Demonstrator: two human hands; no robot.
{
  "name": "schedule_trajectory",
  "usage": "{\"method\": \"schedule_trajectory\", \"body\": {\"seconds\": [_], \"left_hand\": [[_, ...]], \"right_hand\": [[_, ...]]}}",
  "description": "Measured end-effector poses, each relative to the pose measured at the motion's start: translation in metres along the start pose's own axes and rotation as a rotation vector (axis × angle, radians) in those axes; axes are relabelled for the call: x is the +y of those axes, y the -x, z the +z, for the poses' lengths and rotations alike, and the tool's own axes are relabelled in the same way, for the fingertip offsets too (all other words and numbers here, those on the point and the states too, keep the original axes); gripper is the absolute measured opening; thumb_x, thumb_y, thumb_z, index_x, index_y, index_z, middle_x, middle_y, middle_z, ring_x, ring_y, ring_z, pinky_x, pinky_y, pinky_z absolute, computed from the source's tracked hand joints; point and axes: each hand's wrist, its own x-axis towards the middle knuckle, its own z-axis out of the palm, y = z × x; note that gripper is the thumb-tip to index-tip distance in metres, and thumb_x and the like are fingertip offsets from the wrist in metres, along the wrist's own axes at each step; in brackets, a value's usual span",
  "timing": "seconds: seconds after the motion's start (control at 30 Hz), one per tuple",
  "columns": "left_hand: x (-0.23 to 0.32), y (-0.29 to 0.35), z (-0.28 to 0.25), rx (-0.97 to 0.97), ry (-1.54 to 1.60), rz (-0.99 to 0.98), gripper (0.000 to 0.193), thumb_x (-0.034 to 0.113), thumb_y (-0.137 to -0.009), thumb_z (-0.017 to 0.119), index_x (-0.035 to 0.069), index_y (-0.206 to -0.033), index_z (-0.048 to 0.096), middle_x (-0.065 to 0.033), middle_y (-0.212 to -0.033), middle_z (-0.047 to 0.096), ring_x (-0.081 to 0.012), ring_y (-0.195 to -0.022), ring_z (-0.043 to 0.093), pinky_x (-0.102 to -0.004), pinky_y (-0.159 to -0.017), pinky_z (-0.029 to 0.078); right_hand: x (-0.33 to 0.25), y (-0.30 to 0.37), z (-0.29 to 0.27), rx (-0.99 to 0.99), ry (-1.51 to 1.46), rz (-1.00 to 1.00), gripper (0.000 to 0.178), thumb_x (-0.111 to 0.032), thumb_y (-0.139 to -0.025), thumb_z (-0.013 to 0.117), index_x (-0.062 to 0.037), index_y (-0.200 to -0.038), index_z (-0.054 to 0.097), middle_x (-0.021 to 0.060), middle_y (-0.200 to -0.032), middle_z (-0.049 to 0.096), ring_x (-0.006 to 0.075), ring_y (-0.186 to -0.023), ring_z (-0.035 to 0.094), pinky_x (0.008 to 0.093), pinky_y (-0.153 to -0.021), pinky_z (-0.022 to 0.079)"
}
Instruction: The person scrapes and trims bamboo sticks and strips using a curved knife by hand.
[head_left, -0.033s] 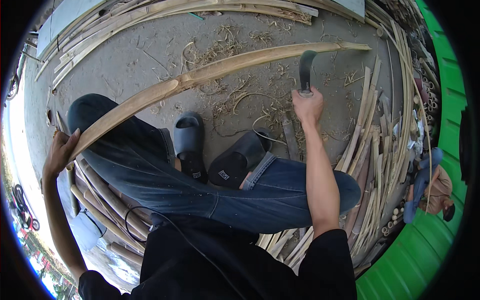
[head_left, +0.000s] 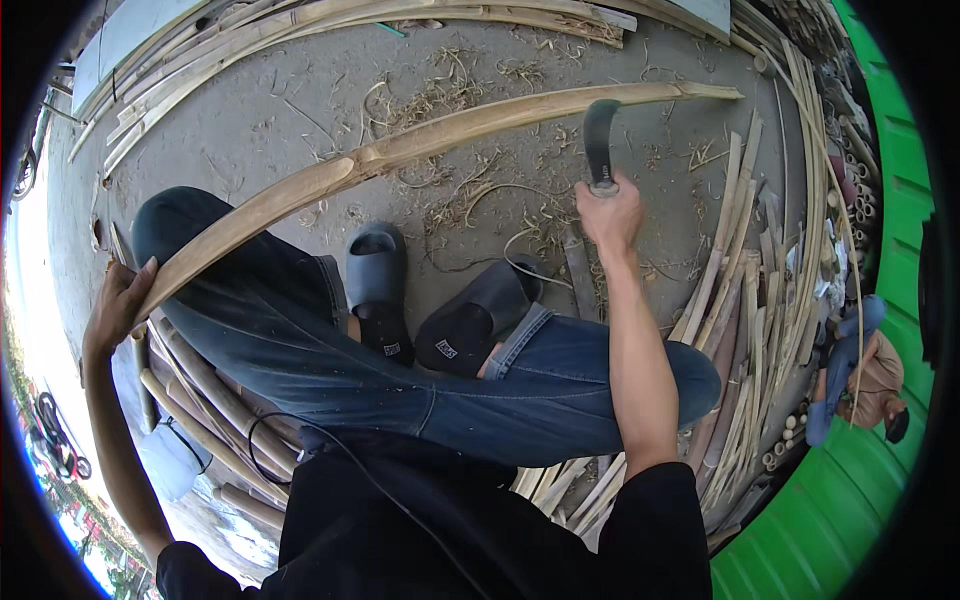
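A long split bamboo strip [head_left: 440, 140] reaches from my left side across my raised left knee toward the far right. Gripping its near end is my left hand [head_left: 122, 300], with the thumb along the strip. My right hand [head_left: 612, 212] is closed round the handle of a sickle [head_left: 599, 140]. The sickle's dark curved blade lies over the far part of the strip, with its tip at the strip's upper edge; whether it touches the bamboo I cannot tell.
Curly shavings [head_left: 455, 185] litter the concrete floor around my slippers [head_left: 376, 262]. Bamboo strips [head_left: 735, 260] are piled at the right, and more poles [head_left: 400, 14] lie along the far side. Another person [head_left: 868, 375] sits at the right by a green corrugated wall [head_left: 900, 150].
My right hand and the sickle have shifted slightly left along the bamboo strip. My left hand and the strip have hardly moved.
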Motion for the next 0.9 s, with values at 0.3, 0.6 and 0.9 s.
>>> {"method": "schedule_trajectory", "body": {"seconds": [0.3, 0.6, 0.9], "left_hand": [[-0.005, -0.002, 0.001, -0.052, 0.059, -0.003, 0.066, 0.065, -0.099, 0.063, 0.002, -0.082, 0.053, -0.0034, -0.077, 0.046, -0.0145, -0.073, 0.046, -0.0344, -0.068, 0.043], [0.007, -0.001, -0.005, -0.061, 0.05, -0.03, 0.062, 0.062, -0.1, 0.064, 0.004, -0.081, 0.051, -0.0025, -0.077, 0.045, -0.0116, -0.069, 0.047, -0.0315, -0.063, 0.044], [0.005, -0.002, -0.001, -0.053, 0.05, -0.008, 0.063, 0.063, -0.1, 0.064, 0.005, -0.079, 0.051, -0.0034, -0.076, 0.046, -0.0115, -0.067, 0.048, -0.0324, -0.06, 0.045]], "right_hand": [[-0.022, 0.016, 0.001, -0.041, -0.066, -0.134, 0.029, -0.027, -0.076, 0.079, -0.0013, -0.09, 0.074, 0.0168, -0.072, 0.073, 0.0297, -0.069, 0.074, 0.0422, -0.068, 0.055], [-0.039, 0.027, 0.001, -0.086, -0.061, -0.115, 0.025, -0.024, -0.078, 0.081, -0.0054, -0.094, 0.074, 0.0122, -0.076, 0.076, 0.0301, -0.073, 0.076, 0.0437, -0.069, 0.058], [-0.031, 0.019, -0.004, -0.044, -0.071, -0.035, 0.025, -0.024, -0.079, 0.079, -0.0046, -0.093, 0.071, 0.0144, -0.072, 0.074, 0.0322, -0.069, 0.076, 0.0442, -0.066, 0.057]]}}
